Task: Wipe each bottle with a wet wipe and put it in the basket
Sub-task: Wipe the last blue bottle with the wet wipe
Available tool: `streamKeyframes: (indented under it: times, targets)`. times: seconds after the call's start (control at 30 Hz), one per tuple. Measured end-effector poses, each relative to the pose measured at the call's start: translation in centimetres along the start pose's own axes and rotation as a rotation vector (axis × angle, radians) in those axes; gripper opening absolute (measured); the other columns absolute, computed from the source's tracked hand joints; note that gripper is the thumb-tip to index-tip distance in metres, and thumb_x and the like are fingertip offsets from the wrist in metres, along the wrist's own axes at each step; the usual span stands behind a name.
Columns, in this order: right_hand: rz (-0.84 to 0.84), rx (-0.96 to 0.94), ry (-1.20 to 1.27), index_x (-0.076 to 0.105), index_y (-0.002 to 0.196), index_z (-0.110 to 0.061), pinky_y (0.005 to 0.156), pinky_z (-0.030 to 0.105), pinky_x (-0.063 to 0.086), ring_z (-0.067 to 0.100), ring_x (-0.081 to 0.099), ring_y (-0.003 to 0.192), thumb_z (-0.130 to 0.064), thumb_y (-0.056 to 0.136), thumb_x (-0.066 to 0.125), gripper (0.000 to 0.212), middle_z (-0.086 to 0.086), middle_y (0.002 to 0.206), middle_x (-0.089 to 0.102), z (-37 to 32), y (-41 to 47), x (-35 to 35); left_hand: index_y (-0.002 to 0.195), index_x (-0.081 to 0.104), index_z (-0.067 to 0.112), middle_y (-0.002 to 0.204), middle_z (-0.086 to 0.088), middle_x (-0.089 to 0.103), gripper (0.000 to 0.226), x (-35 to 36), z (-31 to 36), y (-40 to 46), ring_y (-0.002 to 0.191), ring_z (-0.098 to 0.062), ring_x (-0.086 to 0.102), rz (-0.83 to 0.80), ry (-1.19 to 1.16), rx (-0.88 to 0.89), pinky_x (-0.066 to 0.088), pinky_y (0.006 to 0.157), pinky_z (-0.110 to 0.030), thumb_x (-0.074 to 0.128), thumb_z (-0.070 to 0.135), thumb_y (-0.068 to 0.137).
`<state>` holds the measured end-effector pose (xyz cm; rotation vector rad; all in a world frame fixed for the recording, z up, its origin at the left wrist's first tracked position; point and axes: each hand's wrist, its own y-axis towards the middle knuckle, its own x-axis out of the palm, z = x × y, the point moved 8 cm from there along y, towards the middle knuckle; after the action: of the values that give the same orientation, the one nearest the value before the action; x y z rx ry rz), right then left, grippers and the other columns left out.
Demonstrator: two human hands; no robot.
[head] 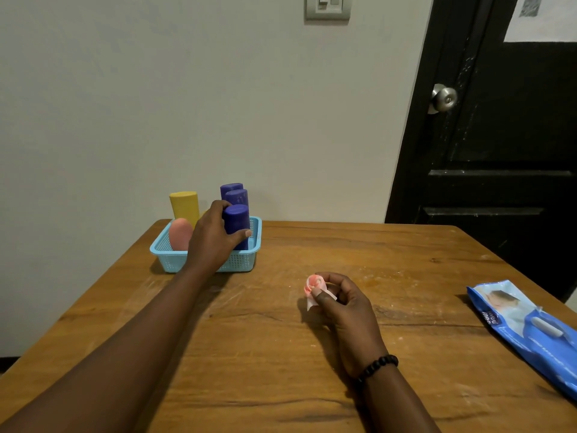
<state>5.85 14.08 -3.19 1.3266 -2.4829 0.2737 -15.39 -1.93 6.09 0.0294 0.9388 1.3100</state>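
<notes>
A light blue basket (240,260) stands at the table's far left. Inside it are a yellow bottle (184,206), a pink bottle (179,234) and three purple bottles. My left hand (212,237) grips the nearest purple bottle (237,220), which stands upright inside the basket at its right end. The other two purple bottles (236,194) stand behind it. My right hand (340,300) rests on the table's middle and pinches a crumpled wet wipe (315,287) stained pinkish.
A blue pack of wet wipes (524,329) lies at the table's right edge. The wooden table (249,354) ends at a pale wall behind the basket. A black door with a metal knob (445,98) is at the right.
</notes>
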Motion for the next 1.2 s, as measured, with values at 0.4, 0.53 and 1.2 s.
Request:
streamKeyframes:
  times: [0.4,0.53,1.2]
  targets:
    - [-0.108,-0.147,-0.37,0.074,0.098,-0.023,0.074,0.027,0.059,0.009,0.068,0.091,-0.02,0.086,0.072,0.013,-0.005,0.098,0.073,-1.6,-1.4,2.2,0.088,0.05,0.025,0.088,0.007,0.054,0.021,-5.6,0.4,-9.0,0.083,-0.012,0.052,0.249,0.075,0.113,0.051,0.066,-0.033,0.068,0.014,0.091]
    - [-0.179,-0.23,-0.379,0.067,0.094,-0.007,0.063,0.022,0.054,0.01,0.063,0.071,-0.011,0.086,0.072,0.01,0.009,0.082,0.066,-2.0,-3.5,5.2,0.086,0.053,0.024,0.086,0.011,0.053,0.016,-10.2,-1.4,-14.0,0.084,-0.011,0.048,0.237,0.168,0.124,0.046,0.071,-0.035,0.067,0.017,0.09]
    - [-0.972,-0.179,-0.506,0.066,0.103,-0.008,0.074,0.029,0.051,0.019,0.063,0.088,-0.004,0.085,0.07,0.018,0.004,0.101,0.069,13.5,-28.7,29.6,0.08,0.058,0.016,0.091,-0.01,0.068,0.011,-29.6,-22.5,-46.8,0.087,-0.028,0.06,0.312,0.258,-0.887,0.039,0.071,-0.027,0.063,0.009,0.087]
